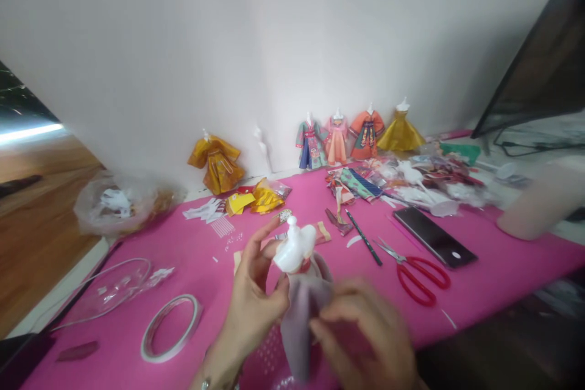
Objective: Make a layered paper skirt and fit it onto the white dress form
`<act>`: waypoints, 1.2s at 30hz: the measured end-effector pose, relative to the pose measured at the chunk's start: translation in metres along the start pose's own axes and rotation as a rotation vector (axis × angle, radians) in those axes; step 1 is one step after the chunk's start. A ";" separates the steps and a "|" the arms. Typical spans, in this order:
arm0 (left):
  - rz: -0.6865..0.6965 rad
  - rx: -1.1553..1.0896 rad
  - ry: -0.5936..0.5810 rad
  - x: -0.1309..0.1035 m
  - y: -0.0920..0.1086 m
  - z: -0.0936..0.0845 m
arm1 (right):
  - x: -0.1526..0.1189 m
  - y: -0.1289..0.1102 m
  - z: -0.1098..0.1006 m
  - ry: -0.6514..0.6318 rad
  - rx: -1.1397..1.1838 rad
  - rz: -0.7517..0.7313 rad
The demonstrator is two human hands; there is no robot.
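Note:
Close to me, a small white doll mannequin (290, 251) stands upright, with greyish-purple cloth (299, 311) hanging from its front. My left hand (256, 292) is closed around the mannequin's upper part, its thumb on the cloth's top edge. On the other side my right hand (361, 329), smeared by motion, pinches the side of the cloth between thumb and fingers. The mannequin's lower part is hidden by the cloth and hands. Beyond it, a strip of beige material (323, 232) lies on the pink table cover (219, 323).
Red-handled scissors (418, 277), a dark pencil (364, 237) and a phone (434, 236) lie at right. A tape roll (171, 329) and plastic bag (114, 204) are at left. Several dressed mannequins (313, 143) line the wall, with fabric scraps (361, 183) before them.

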State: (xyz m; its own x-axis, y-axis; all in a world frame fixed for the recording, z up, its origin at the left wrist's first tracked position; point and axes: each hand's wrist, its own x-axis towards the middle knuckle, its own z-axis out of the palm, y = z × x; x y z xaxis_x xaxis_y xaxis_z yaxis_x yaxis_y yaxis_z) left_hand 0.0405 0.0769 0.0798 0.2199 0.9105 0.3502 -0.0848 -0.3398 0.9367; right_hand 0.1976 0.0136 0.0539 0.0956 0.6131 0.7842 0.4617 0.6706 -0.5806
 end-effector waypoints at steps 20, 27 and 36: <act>0.005 -0.012 0.071 -0.003 0.005 0.008 | 0.002 -0.013 -0.005 0.047 0.352 0.588; -0.001 -0.006 -0.011 0.003 0.006 0.000 | 0.027 0.000 -0.013 -0.224 0.406 0.680; 0.012 0.034 -0.179 0.007 0.001 -0.012 | 0.031 -0.003 -0.001 -0.121 0.345 0.585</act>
State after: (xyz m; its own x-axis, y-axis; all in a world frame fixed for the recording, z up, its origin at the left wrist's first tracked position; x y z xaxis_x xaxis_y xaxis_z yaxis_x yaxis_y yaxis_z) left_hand 0.0303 0.0859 0.0835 0.3884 0.8511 0.3532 -0.0558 -0.3608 0.9310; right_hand 0.2005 0.0301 0.0805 0.1353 0.9434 0.3027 0.0548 0.2979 -0.9530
